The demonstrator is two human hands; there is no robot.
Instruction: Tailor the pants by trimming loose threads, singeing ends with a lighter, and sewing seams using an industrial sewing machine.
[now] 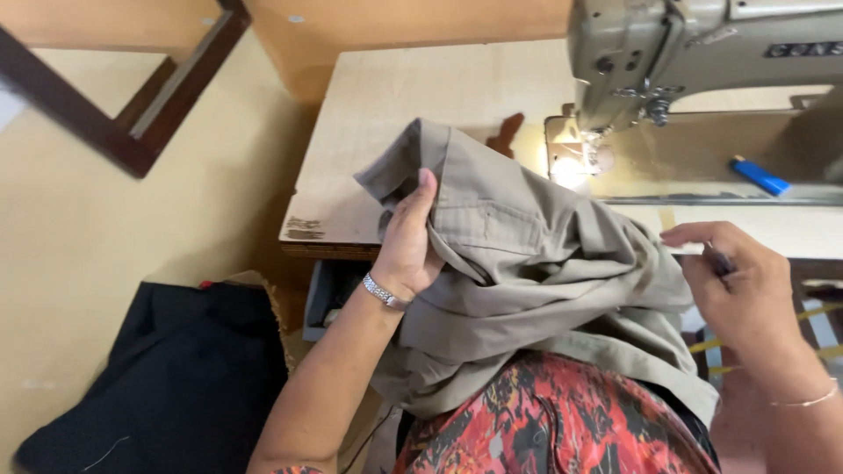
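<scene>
A grey-beige garment [536,281] with a stitched pocket lies bunched over my lap, and its top reaches the sewing table. My left hand [408,241], with a metal watch on its wrist, grips the garment's left edge and holds a fold up. At the garment's right side my right hand [742,285] is closed on a small dark tool; its fingertips are close to the cloth. A thin bracelet is on that wrist.
An olive sewing machine [667,53] with its lamp lit stands on the wooden table [413,105]. A blue lighter [760,176] lies beside it. A pile of black cloth [167,386] sits at my lower left. A dark wooden frame [114,123] stands at the upper left.
</scene>
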